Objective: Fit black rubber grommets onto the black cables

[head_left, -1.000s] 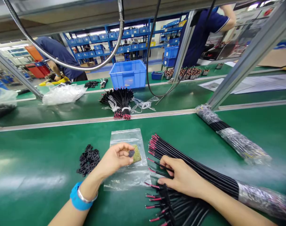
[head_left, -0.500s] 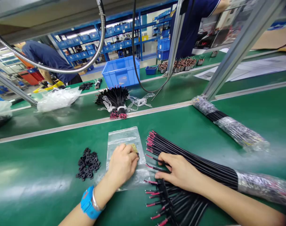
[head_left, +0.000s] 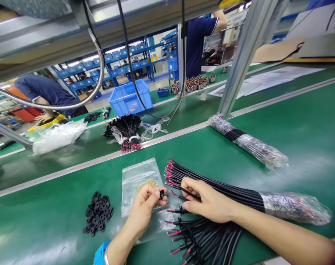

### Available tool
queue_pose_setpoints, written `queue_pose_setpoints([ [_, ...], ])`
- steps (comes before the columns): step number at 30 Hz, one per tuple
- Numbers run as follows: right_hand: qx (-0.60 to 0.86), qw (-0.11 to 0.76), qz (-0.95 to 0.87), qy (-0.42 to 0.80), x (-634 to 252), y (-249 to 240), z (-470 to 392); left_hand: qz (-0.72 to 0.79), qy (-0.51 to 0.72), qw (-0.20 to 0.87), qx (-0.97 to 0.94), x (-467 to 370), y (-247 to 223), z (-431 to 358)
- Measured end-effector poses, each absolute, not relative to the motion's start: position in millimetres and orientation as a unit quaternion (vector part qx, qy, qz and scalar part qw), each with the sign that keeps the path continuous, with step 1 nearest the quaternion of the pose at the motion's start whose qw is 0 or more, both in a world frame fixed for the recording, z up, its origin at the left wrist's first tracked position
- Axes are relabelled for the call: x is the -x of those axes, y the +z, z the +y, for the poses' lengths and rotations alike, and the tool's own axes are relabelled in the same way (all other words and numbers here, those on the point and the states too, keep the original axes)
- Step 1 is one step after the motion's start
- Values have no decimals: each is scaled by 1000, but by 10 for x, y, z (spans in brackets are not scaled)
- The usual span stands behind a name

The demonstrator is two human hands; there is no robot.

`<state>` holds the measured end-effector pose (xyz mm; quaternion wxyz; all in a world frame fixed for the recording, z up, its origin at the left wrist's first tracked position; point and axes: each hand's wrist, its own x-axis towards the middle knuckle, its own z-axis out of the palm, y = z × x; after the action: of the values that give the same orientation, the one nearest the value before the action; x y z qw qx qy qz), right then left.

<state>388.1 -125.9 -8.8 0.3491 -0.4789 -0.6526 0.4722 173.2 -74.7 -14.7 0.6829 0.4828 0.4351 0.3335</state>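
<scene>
Over a clear plastic bag point(head_left: 131, 180), my left hand point(head_left: 146, 206) pinches a small black part point(head_left: 161, 194) between thumb and fingers. Yellowish pieces point(head_left: 150, 183) lie at the bag, partly behind that hand. My right hand point(head_left: 204, 200) has its fingers curled round a black cable with a pink-red end, at the edge of a long cable bundle point(head_left: 225, 184). Below it, more black cables point(head_left: 206, 235) fan out, several with small black parts on them. A pile of small black parts point(head_left: 97, 213) lies left of the bag.
A plastic-wrapped bundle point(head_left: 248, 141) lies at the upper right beside a metal post point(head_left: 239, 59). Behind the metal rail point(head_left: 173, 133) are tied cables point(head_left: 125, 129), a blue crate point(head_left: 131, 97) and white plastic point(head_left: 59, 136). Two people are beyond the bench.
The view has shifted. My left hand has turned and drawn back toward me, so the black part in its fingers now shows. My right hand's fingers have closed round a cable.
</scene>
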Motion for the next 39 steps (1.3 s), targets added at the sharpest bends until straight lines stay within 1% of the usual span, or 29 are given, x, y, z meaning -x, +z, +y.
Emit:
queue_pose_setpoints([
  [5, 419, 405, -588, 561, -3912, -123, -1217, 416, 340, 706, -461, -1735, -155, -775],
  [10, 414, 415, -515, 625, -3934, -122, -1204, 406, 340, 719, -450, -1714, -131, -795],
  [14, 445, 404, -545, 585, -3904, -121, -1230, 415, 339, 700, -472, -1724, -129, -811],
  [18, 466, 362, -610, 529, -3864, -116, -1248, 415, 336, 681, -501, -1740, -133, -836],
  [22, 481, 336, -631, 507, -3863, -103, -1248, 421, 340, 665, -515, -1749, -103, -855],
  [27, 471, 337, -651, 490, -3868, -91, -1251, 429, 344, 656, -517, -1747, -92, -862],
  [34, 504, 343, -643, 462, -3842, -107, -1241, 415, 334, 654, -537, -1706, -112, -854],
  [39, 525, 343, -648, 432, -3833, -117, -1238, 395, 333, 623, -588, -1653, -133, -861],
])
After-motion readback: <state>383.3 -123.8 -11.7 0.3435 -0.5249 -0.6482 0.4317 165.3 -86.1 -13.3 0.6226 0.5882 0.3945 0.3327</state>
